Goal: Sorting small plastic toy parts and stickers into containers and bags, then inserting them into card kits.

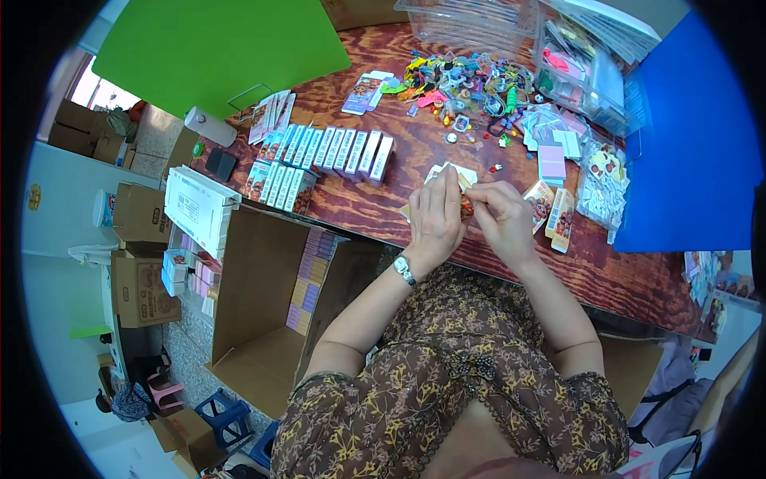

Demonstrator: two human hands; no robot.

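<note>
A small orange and white folding carton (pixel 464 182) is held at the table's near edge, mostly covered by my fingers. My left hand (pixel 437 214) lies over its left side, fingers pressed together on it. My right hand (pixel 503 214) pinches its right side with thumb and forefinger. White flaps stick out beyond the left fingertips. Just right of my right hand lie flat orange printed cartons (pixel 563 220). Pink and mint cards (pixel 550 163) rest behind them. Whether anything is inside the held carton is hidden.
Rows of small upright boxes (pixel 335 150) stand on the left of the wooden table (pixel 415 215). A heap of colourful trinkets (pixel 471 84) lies at the back. Right are a plastic bag of small pieces (pixel 602 191) and a blue panel (pixel 694 136). An open cardboard box (pixel 255 295) sits below left.
</note>
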